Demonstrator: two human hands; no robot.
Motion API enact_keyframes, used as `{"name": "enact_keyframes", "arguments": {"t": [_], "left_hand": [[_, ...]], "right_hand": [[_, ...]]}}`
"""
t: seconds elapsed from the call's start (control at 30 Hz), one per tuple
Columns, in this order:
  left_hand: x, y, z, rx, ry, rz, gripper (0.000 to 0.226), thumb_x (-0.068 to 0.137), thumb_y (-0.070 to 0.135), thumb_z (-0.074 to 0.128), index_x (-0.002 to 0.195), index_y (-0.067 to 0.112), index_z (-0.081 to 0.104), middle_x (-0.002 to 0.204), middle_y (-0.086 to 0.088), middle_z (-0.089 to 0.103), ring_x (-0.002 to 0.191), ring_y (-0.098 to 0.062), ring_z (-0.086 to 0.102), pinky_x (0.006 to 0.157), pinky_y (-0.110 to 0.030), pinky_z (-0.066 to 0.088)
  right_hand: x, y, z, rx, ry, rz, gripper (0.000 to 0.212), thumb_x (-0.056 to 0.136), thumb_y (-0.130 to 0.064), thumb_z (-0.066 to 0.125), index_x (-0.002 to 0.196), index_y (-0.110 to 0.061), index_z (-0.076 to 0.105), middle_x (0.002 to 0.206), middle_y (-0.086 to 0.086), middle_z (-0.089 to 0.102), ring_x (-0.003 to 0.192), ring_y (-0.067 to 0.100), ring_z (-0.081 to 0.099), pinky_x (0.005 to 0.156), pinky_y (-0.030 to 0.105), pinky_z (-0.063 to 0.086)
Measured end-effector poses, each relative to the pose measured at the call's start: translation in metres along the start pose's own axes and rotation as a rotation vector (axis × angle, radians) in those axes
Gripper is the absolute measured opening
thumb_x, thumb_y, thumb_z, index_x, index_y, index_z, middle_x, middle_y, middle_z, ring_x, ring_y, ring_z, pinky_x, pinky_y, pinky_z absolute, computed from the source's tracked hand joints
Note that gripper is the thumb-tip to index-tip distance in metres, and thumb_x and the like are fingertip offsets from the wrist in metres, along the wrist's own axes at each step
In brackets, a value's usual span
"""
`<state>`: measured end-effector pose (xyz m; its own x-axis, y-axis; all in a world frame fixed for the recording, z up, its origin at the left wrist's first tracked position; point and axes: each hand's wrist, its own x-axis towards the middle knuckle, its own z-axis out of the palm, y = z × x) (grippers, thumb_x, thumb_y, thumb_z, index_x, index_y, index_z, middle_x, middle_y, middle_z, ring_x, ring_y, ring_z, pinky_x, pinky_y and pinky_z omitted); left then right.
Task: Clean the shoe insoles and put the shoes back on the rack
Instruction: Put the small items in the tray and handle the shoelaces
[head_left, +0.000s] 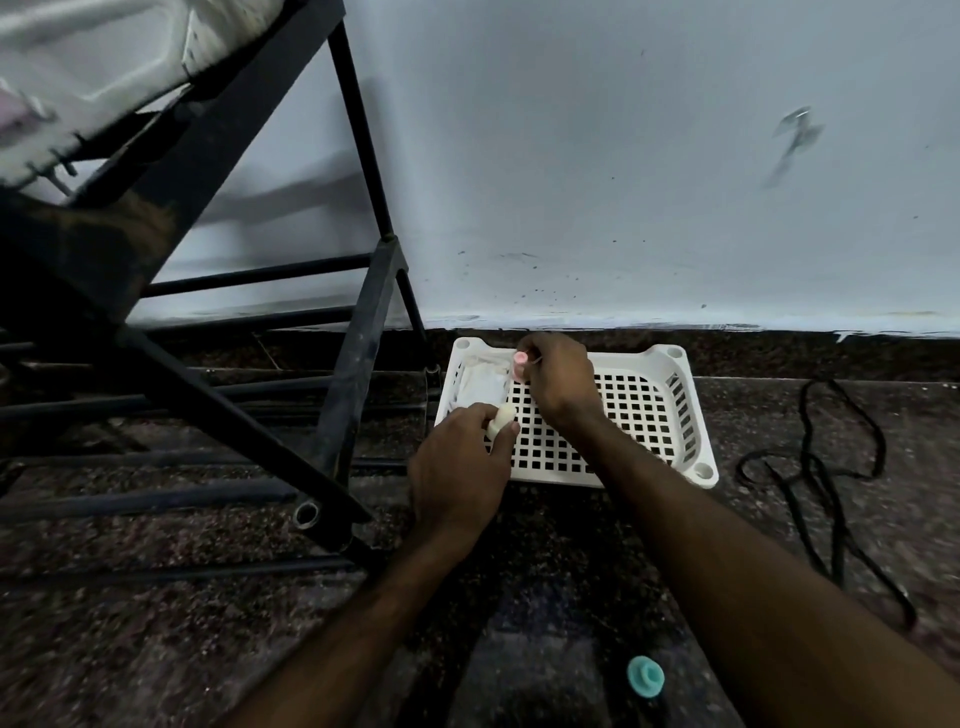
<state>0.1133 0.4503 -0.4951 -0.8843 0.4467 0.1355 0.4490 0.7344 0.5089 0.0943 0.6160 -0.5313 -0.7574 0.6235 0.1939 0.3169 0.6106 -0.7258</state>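
Shoe rack (358, 332) beside white basket (691, 415), left hand (457, 467) gripping cream object (501, 418), right hand (558, 379) pinching pink item (519, 358)

The black rack (358, 332) frame crowds the basket (675, 415) on its left; a black cord (821, 499) sprawls right; floor in front lies mostly open.

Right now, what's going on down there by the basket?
A person is crouched over a white perforated basket on the dark speckled floor, against the wall. The left hand holds a small cream-coloured item at the basket's near left edge. The right hand pinches something small and pink over the far left corner, above some white material lying inside. A black metal rack stands to the left, black laces lie to the right, and a teal cap sits nearer the camera. No shoe is clearly visible.
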Motion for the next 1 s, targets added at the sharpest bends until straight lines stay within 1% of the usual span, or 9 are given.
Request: {"name": "enact_keyframes", "arguments": {"t": [0.13, 0.23, 0.3, 0.4, 0.5, 0.7, 0.8, 0.9, 1.0], "left_hand": [[0.004, -0.003, 0.005, -0.007, -0.028, -0.038, 0.035, 0.089, 0.054, 0.054, 0.113, 0.03, 0.064, 0.103, 0.005, 0.071, 0.097, -0.021, 0.066, 0.081, -0.033, 0.049], [0.002, -0.003, 0.009, -0.019, -0.031, -0.035, 0.035, 0.089, 0.053, 0.055, 0.113, 0.029, 0.065, 0.106, 0.005, 0.07, 0.1, -0.021, 0.065, 0.083, -0.034, 0.049], [0.001, 0.0, 0.009, -0.031, -0.001, -0.014, 0.035, 0.089, 0.053, 0.055, 0.113, 0.029, 0.065, 0.106, 0.006, 0.07, 0.099, -0.02, 0.064, 0.08, -0.032, 0.048], [0.002, 0.007, 0.007, -0.051, 0.052, 0.032, 0.035, 0.089, 0.054, 0.056, 0.114, 0.032, 0.065, 0.104, 0.008, 0.069, 0.098, -0.016, 0.063, 0.073, -0.028, 0.042], [0.004, 0.011, 0.009, -0.089, 0.055, 0.046, 0.032, 0.087, 0.054, 0.059, 0.11, 0.032, 0.065, 0.097, 0.008, 0.068, 0.093, -0.015, 0.063, 0.068, -0.028, 0.039], [0.005, 0.01, 0.016, -0.157, 0.034, 0.055, 0.026, 0.083, 0.049, 0.066, 0.105, 0.036, 0.064, 0.099, 0.011, 0.069, 0.089, -0.015, 0.065, 0.07, -0.031, 0.048], [0.012, 0.005, 0.016, -0.15, 0.004, 0.068, 0.045, 0.075, 0.047, 0.074, 0.116, 0.035, 0.06, 0.106, 0.012, 0.069, 0.1, -0.014, 0.064, 0.077, -0.031, 0.049], [0.009, 0.001, 0.012, -0.029, 0.043, 0.137, 0.052, 0.08, 0.04, 0.071, 0.129, 0.029, 0.054, 0.127, 0.009, 0.057, 0.115, -0.016, 0.054, 0.083, -0.035, 0.048], [0.004, -0.001, 0.007, 0.136, 0.105, 0.174, 0.042, 0.088, 0.03, 0.062, 0.129, 0.026, 0.055, 0.127, 0.004, 0.053, 0.111, -0.019, 0.052, 0.077, -0.036, 0.049]], "right_hand": [[-0.012, 0.002, -0.01, 0.023, 0.09, -0.044, 0.029, 0.086, -0.006, 0.06, 0.115, -0.009, 0.061, 0.109, 0.007, 0.062, 0.099, 0.022, 0.059, 0.086, 0.037, 0.049], [-0.022, 0.004, -0.023, 0.031, 0.167, -0.047, 0.029, 0.084, 0.0, 0.061, 0.111, -0.009, 0.063, 0.105, 0.004, 0.064, 0.098, 0.018, 0.059, 0.086, 0.034, 0.049], [-0.034, 0.002, -0.033, 0.123, 0.196, -0.036, 0.019, 0.086, -0.006, 0.061, 0.103, -0.011, 0.066, 0.092, 0.0, 0.067, 0.085, 0.013, 0.061, 0.078, 0.031, 0.05], [-0.062, -0.009, -0.053, 0.334, 0.052, -0.029, 0.01, 0.092, -0.021, 0.062, 0.095, -0.016, 0.07, 0.074, -0.005, 0.07, 0.068, 0.004, 0.063, 0.066, 0.022, 0.051], [-0.082, -0.011, -0.063, 0.388, -0.121, -0.091, 0.015, 0.093, -0.027, 0.061, 0.098, -0.018, 0.071, 0.076, -0.005, 0.072, 0.071, 0.005, 0.066, 0.067, 0.023, 0.053], [-0.072, -0.008, -0.065, 0.238, -0.187, -0.104, 0.015, 0.08, -0.025, 0.076, 0.09, -0.015, 0.07, 0.072, -0.003, 0.067, 0.062, 0.01, 0.06, 0.061, 0.019, 0.048], [-0.058, -0.01, -0.061, 0.152, -0.147, -0.114, 0.017, 0.082, -0.026, 0.073, 0.093, -0.014, 0.071, 0.075, -0.005, 0.066, 0.066, 0.007, 0.058, 0.066, 0.024, 0.048], [-0.038, -0.004, -0.053, -0.028, -0.065, -0.126, 0.022, 0.086, -0.029, 0.067, 0.104, -0.015, 0.07, 0.091, -0.001, 0.067, 0.082, 0.013, 0.06, 0.075, 0.029, 0.048], [-0.021, 0.0, -0.043, -0.18, -0.078, -0.099, 0.026, 0.088, -0.028, 0.063, 0.11, -0.014, 0.068, 0.107, 0.005, 0.064, 0.099, 0.022, 0.059, 0.084, 0.034, 0.047]]}}
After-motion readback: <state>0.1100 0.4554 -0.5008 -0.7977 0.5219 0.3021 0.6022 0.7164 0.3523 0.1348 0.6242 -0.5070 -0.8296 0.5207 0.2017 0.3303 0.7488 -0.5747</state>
